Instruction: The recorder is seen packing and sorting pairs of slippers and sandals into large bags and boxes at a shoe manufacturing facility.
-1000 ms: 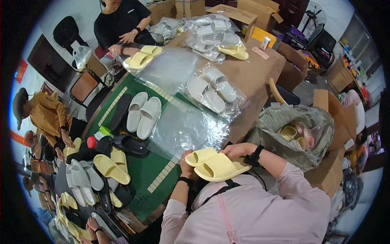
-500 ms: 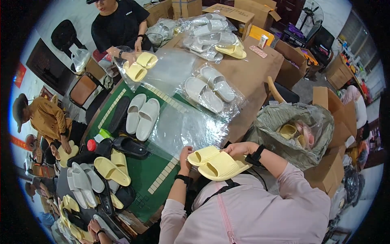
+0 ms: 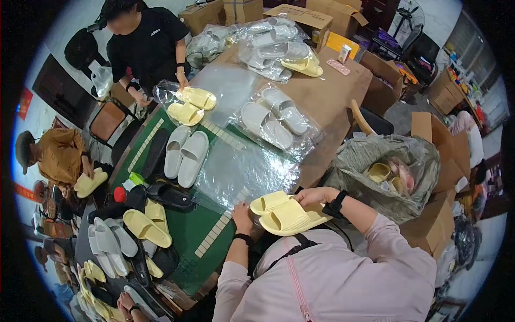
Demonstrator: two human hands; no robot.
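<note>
A pair of pale yellow slide slippers (image 3: 284, 213) sits close in front of my body. My right hand (image 3: 314, 197) is closed on their right side, thumb near the straps. My left hand (image 3: 242, 216) is just left of the slippers, at the near edge of a clear plastic bag (image 3: 249, 169). Its fingers are bent there, but whether they pinch the bag I cannot make out. The bag lies flat on the green tabletop (image 3: 188, 231). Beyond it, a grey-white pair of slippers (image 3: 276, 118) lies in clear plastic, and an unwrapped grey-white pair (image 3: 186, 155) stands at left.
Yellow, white and black slippers (image 3: 147, 228) crowd the table's left side. Across it, a person in black (image 3: 147, 51) handles bagged yellow slippers (image 3: 192, 105). A person in brown (image 3: 59, 155) holds yellow slippers at far left. A sack of slippers (image 3: 375, 196) and cardboard boxes (image 3: 429, 225) stand at right.
My left hand has moved a little left and down, away from the slippers' toe end. My right hand keeps its hold. Across the table, the person in black has shifted the bagged yellow slippers nearer.
</note>
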